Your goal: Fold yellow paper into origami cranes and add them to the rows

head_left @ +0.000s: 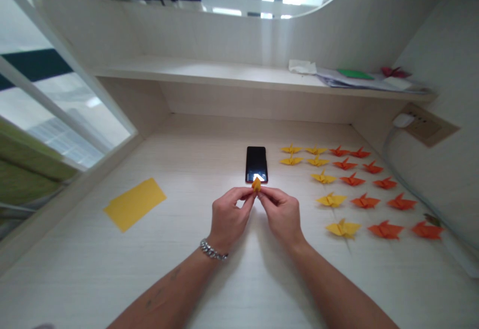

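Between my two hands, near the middle of the desk, is a small piece of folded yellow paper (256,184). The fingertips of my left hand (230,216) pinch it from the left; a chain bracelet (213,250) circles that wrist. My right hand (281,215) pinches the paper from the right, its thumb close to the other thumb. Part of the paper is hidden behind the fingers. Just beyond it lies a black phone (256,162). To the right stand rows of folded paper cranes, yellow cranes (331,199) nearer me and orange cranes (365,201) farther right.
Flat yellow paper sheets (135,204) lie on the desk at the left. A shelf (209,72) runs across the back, with papers (370,80) on its right end. On the right wall, a charger (403,120) sits in a socket, its cable (406,189) trailing along the desk's right side.
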`<state>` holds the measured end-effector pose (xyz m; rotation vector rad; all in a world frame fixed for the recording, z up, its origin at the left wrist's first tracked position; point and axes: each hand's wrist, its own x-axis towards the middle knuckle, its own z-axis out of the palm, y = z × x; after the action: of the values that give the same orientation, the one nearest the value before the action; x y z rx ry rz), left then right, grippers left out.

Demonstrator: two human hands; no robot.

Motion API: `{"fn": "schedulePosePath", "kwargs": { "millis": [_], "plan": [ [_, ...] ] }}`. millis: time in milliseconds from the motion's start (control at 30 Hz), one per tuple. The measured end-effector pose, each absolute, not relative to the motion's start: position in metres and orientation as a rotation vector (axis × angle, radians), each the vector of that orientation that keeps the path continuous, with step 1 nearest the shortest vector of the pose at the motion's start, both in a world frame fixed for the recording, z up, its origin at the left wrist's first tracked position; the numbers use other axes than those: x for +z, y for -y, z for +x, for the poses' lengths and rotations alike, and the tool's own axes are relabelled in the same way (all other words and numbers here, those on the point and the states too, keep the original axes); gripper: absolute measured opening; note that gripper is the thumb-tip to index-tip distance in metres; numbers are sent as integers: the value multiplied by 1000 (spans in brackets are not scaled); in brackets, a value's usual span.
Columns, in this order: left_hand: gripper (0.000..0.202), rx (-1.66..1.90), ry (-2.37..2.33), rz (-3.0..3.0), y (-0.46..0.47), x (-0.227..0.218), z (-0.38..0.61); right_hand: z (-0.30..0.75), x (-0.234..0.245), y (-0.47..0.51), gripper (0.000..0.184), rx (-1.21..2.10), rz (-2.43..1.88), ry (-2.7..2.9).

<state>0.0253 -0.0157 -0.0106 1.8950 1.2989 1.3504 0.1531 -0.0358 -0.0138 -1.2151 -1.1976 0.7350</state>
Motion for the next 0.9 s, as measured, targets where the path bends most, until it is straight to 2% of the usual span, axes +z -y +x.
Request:
{"fn": "schedulePosePath", "kwargs": {
  "millis": [467, 667, 900],
  "plan": [
    [25, 1234, -1059, 1960, 20, -6, 29, 160, -16, 26, 21, 1004, -1081, 910],
    [14, 1214, -1112, 1848, 20, -9, 28, 166, -21, 22, 20, 1044, -1091, 885],
    [12, 1264, -1124, 1746, 15, -10, 25, 169, -19, 22, 17, 1155, -1077, 996]
  ]
}}
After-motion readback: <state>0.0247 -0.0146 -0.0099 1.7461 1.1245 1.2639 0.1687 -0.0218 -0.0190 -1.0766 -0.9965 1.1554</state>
